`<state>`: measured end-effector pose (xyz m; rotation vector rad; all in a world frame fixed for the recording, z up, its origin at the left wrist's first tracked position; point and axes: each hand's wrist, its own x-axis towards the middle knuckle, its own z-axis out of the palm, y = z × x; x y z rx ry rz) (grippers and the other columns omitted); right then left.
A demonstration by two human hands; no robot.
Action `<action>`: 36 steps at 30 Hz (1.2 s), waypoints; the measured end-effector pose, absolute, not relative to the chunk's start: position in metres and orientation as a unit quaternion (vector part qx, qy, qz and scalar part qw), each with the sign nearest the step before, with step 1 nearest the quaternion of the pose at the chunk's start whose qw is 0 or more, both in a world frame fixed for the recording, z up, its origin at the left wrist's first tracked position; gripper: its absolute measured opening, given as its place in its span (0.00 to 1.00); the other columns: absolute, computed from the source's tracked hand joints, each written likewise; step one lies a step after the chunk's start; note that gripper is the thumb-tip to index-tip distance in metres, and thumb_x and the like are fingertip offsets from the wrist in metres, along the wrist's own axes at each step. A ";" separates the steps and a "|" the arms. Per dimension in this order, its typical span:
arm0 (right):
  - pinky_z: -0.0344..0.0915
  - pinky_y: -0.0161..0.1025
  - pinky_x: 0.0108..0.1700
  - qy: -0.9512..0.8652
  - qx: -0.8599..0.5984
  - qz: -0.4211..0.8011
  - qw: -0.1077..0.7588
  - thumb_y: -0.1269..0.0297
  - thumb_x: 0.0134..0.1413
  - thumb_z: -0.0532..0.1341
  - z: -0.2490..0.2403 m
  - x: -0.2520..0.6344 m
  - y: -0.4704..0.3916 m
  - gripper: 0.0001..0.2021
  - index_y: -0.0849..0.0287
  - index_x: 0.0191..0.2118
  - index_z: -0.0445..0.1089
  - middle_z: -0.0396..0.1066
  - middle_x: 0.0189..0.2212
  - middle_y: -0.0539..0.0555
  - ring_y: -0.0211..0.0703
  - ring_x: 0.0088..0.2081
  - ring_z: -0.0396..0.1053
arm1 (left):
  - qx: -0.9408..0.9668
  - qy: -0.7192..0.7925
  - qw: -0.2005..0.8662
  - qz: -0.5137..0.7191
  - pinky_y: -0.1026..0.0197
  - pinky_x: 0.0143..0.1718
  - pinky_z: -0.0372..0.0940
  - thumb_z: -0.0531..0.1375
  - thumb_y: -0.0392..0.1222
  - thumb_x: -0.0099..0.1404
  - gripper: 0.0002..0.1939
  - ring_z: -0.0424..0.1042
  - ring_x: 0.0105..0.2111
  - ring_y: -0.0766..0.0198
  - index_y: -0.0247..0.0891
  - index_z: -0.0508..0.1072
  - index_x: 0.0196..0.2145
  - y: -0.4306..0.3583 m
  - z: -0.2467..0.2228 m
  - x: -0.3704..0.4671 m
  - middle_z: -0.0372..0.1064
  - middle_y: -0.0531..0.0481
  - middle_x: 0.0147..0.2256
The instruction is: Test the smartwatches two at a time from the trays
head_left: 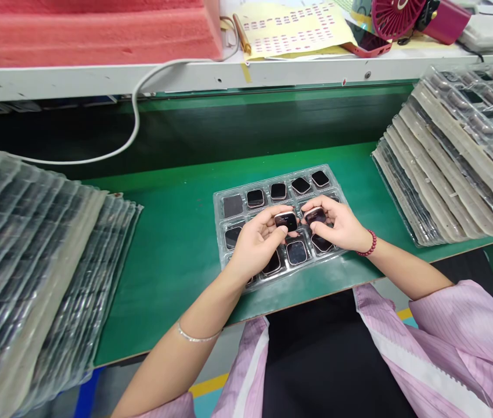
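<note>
A clear plastic tray (217,216) lies slightly turned on the green work surface, its pockets holding several dark square watch faces. Above its middle, my left hand (257,241) grips one watch face (286,220) between thumb and fingers, dark side up. Close beside it, my right hand (339,226) holds a second watch face (315,215), tilted, with the thumb at its lower edge. The fingertips of both hands nearly meet. My hands and the held pieces hide some pockets in the tray's middle.
Tall stacks of plastic trays stand at the left (32,273) and right (455,168). A white shelf (176,78) runs across the back, bearing pink foam (89,32), a yellow sheet (298,29), a phone (366,40) and a small fan (398,17). A white cable (135,110) hangs from it.
</note>
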<state>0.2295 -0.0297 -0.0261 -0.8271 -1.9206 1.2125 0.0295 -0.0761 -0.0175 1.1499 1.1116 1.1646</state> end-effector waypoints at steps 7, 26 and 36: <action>0.69 0.34 0.32 -0.755 -0.323 0.446 0.356 0.73 0.51 0.59 -0.027 0.230 -0.030 0.16 0.58 0.48 0.67 0.74 0.42 0.54 0.41 0.38 0.73 | 0.483 0.474 0.557 0.482 0.61 0.33 0.73 0.65 0.34 0.55 0.19 0.77 0.33 0.62 0.37 0.73 0.45 -0.077 -0.013 0.031 0.76 0.46 0.42; 0.73 0.38 0.37 -0.737 -0.314 0.482 0.354 0.71 0.53 0.59 -0.026 0.230 -0.031 0.14 0.58 0.47 0.70 0.75 0.42 0.55 0.45 0.42 0.74 | 0.480 0.481 0.540 0.497 0.60 0.32 0.73 0.68 0.41 0.56 0.14 0.76 0.33 0.60 0.36 0.75 0.40 -0.078 -0.013 0.030 0.76 0.46 0.39; 0.67 0.32 0.30 -0.760 -0.313 0.446 0.354 0.73 0.53 0.58 -0.025 0.231 -0.030 0.14 0.59 0.47 0.68 0.75 0.39 0.54 0.39 0.35 0.73 | 0.504 0.476 0.538 0.480 0.65 0.27 0.69 0.64 0.39 0.59 0.19 0.78 0.32 0.61 0.36 0.73 0.49 -0.077 -0.022 0.027 0.77 0.44 0.41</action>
